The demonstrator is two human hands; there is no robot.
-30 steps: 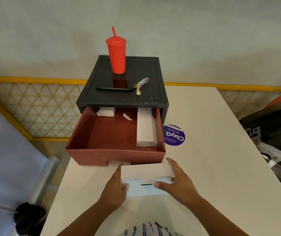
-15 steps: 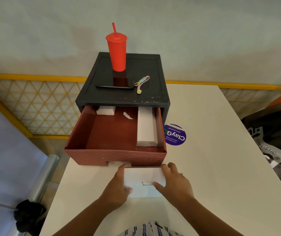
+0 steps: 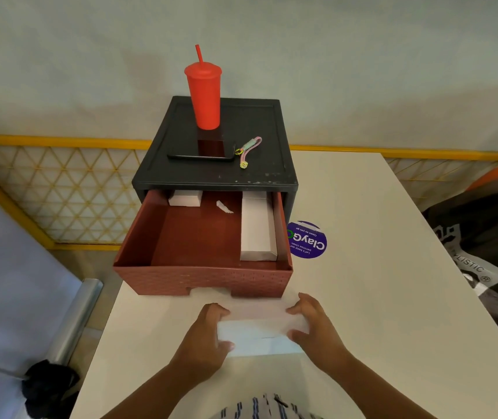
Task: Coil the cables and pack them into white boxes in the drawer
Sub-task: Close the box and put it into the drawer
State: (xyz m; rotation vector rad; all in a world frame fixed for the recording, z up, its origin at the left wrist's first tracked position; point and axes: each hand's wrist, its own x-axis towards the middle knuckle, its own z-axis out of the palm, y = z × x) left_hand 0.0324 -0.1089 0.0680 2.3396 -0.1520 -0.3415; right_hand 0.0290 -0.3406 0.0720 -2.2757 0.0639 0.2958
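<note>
White boxes (image 3: 256, 329) three, two in drawer (image 3: 202, 279).

Three white boxes were counted: one box on the table (image 3: 259, 335), one long box (image 3: 256, 225) and one small box (image 3: 184, 197). There was one red drawer (image 3: 202, 278), with one paper scrap (image 3: 224, 207) in it, and one black cabinet (image 3: 253, 122). On top stood one red tumbler (image 3: 204, 95) with one straw (image 3: 200, 54), one phone (image 3: 202, 152) and one strap (image 3: 249, 148). One table (image 3: 377, 267) bore one purple sticker (image 3: 308, 240). Two hands showed: one left hand (image 3: 208, 343), one right hand (image 3: 317, 331).
</note>
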